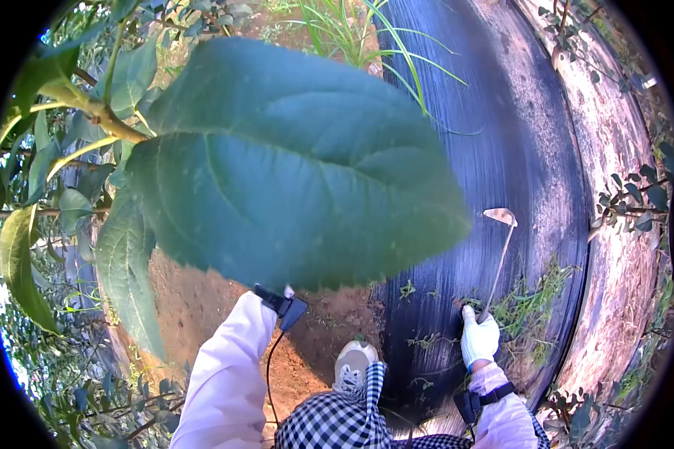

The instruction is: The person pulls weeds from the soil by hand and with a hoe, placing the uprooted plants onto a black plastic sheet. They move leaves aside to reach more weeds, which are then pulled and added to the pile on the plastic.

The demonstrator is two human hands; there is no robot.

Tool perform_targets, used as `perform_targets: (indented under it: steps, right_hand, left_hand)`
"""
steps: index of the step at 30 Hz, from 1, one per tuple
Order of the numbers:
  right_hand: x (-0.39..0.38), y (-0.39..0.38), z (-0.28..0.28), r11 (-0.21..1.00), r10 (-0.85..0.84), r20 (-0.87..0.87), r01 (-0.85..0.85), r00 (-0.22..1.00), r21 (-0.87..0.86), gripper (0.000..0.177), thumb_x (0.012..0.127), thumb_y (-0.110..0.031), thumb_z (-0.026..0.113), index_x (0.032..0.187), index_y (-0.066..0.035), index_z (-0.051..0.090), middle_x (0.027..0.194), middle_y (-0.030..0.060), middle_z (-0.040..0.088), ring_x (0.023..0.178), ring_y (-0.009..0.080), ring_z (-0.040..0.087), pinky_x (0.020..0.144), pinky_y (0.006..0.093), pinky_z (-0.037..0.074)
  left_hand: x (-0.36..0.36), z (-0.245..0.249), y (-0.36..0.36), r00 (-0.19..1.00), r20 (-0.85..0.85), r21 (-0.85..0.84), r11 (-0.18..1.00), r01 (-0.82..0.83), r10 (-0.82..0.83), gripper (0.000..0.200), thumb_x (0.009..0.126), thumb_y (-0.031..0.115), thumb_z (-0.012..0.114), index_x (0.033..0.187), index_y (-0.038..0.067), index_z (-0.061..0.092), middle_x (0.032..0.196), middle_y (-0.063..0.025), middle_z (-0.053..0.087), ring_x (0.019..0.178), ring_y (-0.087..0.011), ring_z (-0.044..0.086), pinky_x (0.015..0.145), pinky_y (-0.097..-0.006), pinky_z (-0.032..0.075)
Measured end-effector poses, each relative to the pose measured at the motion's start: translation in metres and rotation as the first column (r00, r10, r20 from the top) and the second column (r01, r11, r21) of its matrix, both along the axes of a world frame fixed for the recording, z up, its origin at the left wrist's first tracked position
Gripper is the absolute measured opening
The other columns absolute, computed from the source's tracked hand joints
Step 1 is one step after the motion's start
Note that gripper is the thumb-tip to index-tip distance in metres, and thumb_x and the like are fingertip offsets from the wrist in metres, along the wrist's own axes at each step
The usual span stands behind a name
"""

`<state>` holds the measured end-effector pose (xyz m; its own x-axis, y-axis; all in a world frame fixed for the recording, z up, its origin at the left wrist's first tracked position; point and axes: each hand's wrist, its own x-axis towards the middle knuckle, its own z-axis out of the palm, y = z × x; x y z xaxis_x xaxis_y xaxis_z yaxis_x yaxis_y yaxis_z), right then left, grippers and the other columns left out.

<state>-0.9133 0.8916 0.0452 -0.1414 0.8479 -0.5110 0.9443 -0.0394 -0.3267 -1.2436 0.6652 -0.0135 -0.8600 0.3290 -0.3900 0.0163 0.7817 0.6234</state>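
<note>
My right hand [479,338], in a white glove, is closed round the handle of a small hoe. The thin shaft of the hoe [500,262] runs up and away to its curved metal blade, over black plastic sheeting [457,179]. Pulled weeds [535,307] lie on the sheeting just right of that hand. A large green leaf [299,165] close to the camera covers much of the middle and hides my left hand; only the pale left sleeve [228,359] and a wrist-worn device [284,305] show below it.
Leafy branches [101,116] crowd the left side. Tall grass [344,37] grows at the sheeting's far edge. Bare reddish soil [299,374] lies round my shoe [354,365]. A pale, rough ground strip [614,187] and more twigs [640,196] are at the right.
</note>
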Motion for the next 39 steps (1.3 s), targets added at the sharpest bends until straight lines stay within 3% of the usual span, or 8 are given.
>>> perform_targets:
  steps: [2,6,11,20,27,30,33,39]
  right_hand:
    - [-0.002,0.001,0.001,1.000,-0.011,-0.021,0.011,1.000,-0.015,0.041,0.084,-0.040,0.071,0.077,0.000,0.064,0.071,0.0175,0.066,0.067,0.0316,0.065,0.067,0.0410,0.049]
    - [-0.003,0.000,0.005,1.000,0.001,-0.001,-0.001,1.000,-0.015,0.043,0.084,-0.041,0.071,0.076,0.000,0.064,0.071,0.0175,0.066,0.067,0.0316,0.065,0.067,0.0409,0.049]
    - [-0.003,0.003,0.004,1.000,0.011,0.012,-0.010,1.000,-0.011,0.042,0.084,-0.042,0.071,0.077,-0.001,0.064,0.071,0.0170,0.066,0.067,0.0323,0.065,0.067,0.0416,0.049]
    - [-0.002,-0.001,0.006,0.999,0.033,0.036,-0.032,0.999,-0.023,0.042,0.085,-0.042,0.069,0.081,-0.001,0.065,0.072,0.0173,0.066,0.070,0.0333,0.066,0.068,0.0426,0.049]
    - [-0.003,-0.001,0.002,1.000,0.014,0.013,-0.013,1.000,-0.019,0.041,0.085,-0.042,0.069,0.081,-0.001,0.065,0.073,0.0164,0.067,0.069,0.0319,0.066,0.068,0.0414,0.049]
    - [0.000,-0.001,-0.001,1.000,0.014,-0.014,-0.014,1.000,-0.017,0.042,0.085,-0.043,0.068,0.080,-0.001,0.064,0.073,0.0167,0.066,0.069,0.0326,0.066,0.067,0.0420,0.049]
    - [-0.005,-0.001,0.006,0.999,0.034,0.041,-0.033,0.999,-0.020,0.042,0.085,-0.042,0.069,0.080,-0.001,0.064,0.072,0.0168,0.066,0.069,0.0326,0.066,0.067,0.0423,0.049]
    - [-0.005,-0.001,0.009,0.999,0.038,0.028,-0.037,0.999,-0.017,0.043,0.085,-0.044,0.068,0.080,-0.002,0.064,0.072,0.0171,0.066,0.069,0.0338,0.066,0.066,0.0427,0.049]
  left_hand:
    - [0.007,0.011,0.024,0.836,-0.443,-0.236,0.942,0.239,-0.323,0.048,0.075,0.018,0.078,0.119,0.013,0.061,0.126,-0.0149,0.055,0.111,-0.0321,0.055,0.090,-0.0450,0.047]
    - [-0.007,-0.043,0.024,0.773,-0.354,-0.363,0.839,0.405,-0.526,0.044,0.068,0.017,0.079,0.110,0.017,0.066,0.112,-0.0105,0.058,0.107,-0.0368,0.056,0.090,-0.0450,0.047]
    - [-0.022,-0.052,0.001,0.998,0.026,0.352,0.934,0.052,-0.065,0.025,0.082,0.003,0.067,0.107,0.001,0.063,0.092,-0.0073,0.069,0.084,-0.0160,0.064,0.079,-0.0270,0.051]
    - [0.005,0.011,0.063,0.741,-0.109,-0.343,0.725,0.598,-0.663,0.027,0.081,0.010,0.067,0.108,0.007,0.064,0.117,-0.0125,0.062,0.111,-0.0277,0.060,0.095,-0.0342,0.048]
    - [-0.012,-0.008,-0.016,0.948,0.084,-0.004,0.951,0.309,-0.307,0.055,0.075,0.014,0.076,0.124,0.002,0.054,0.117,-0.0170,0.063,0.107,-0.0264,0.063,0.091,-0.0353,0.051]
    - [0.027,0.047,0.029,0.807,0.017,-0.294,0.769,0.568,-0.590,0.068,0.069,0.024,0.079,0.132,0.017,0.053,0.141,-0.0197,0.039,0.124,-0.0388,0.047,0.102,-0.0419,0.043]
    - [0.025,0.000,0.014,0.727,-0.150,-0.353,0.723,0.594,-0.670,0.045,0.074,0.016,0.074,0.117,0.013,0.061,0.116,-0.0139,0.059,0.109,-0.0356,0.057,0.090,-0.0398,0.049]
    - [0.021,-0.018,0.009,0.981,-0.035,0.160,0.967,0.196,-0.193,0.031,0.078,0.011,0.070,0.108,0.006,0.063,0.099,-0.0139,0.064,0.097,-0.0324,0.063,0.088,-0.0372,0.049]
